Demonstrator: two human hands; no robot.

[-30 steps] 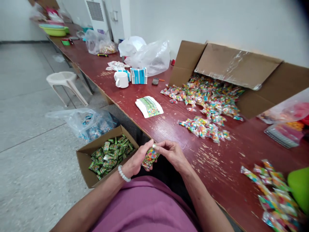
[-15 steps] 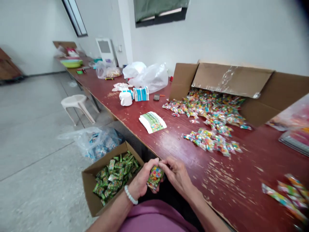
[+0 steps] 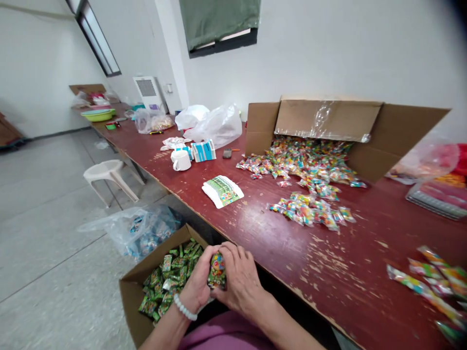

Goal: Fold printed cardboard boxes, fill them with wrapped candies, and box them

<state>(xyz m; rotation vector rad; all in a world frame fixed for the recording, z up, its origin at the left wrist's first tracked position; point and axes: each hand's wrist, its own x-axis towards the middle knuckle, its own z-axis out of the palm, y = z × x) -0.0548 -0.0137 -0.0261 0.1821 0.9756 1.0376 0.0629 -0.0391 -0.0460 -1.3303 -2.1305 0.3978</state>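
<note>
Between my two hands is a small green packet (image 3: 217,271) with colourful round prints. My left hand (image 3: 200,279), with a pale bead bracelet at the wrist, grips its left side. My right hand (image 3: 241,274) wraps round its right side, fingers curled over the top. Below and to the left, an open cardboard box (image 3: 133,296) holds many similar green packets (image 3: 178,265). On the red table (image 3: 255,243) lies a fanned stack of green and white flat bags (image 3: 223,191). Small wrapped candies (image 3: 310,210) lie in a pile, with more spilling from a tipped carton (image 3: 328,116).
The table edge runs diagonally just beyond my hands. Long wrapped sweets (image 3: 419,287) lie at the right. A white mug (image 3: 180,160) and plastic bags (image 3: 215,126) stand farther back. On the floor are a white stool (image 3: 105,170) and a clear bag of blue packets (image 3: 146,233).
My right hand has gone from pinching at the packet's top edge to wrapping round its side. Both hands and the packet sit farther left in view; the camera view has shifted slightly.
</note>
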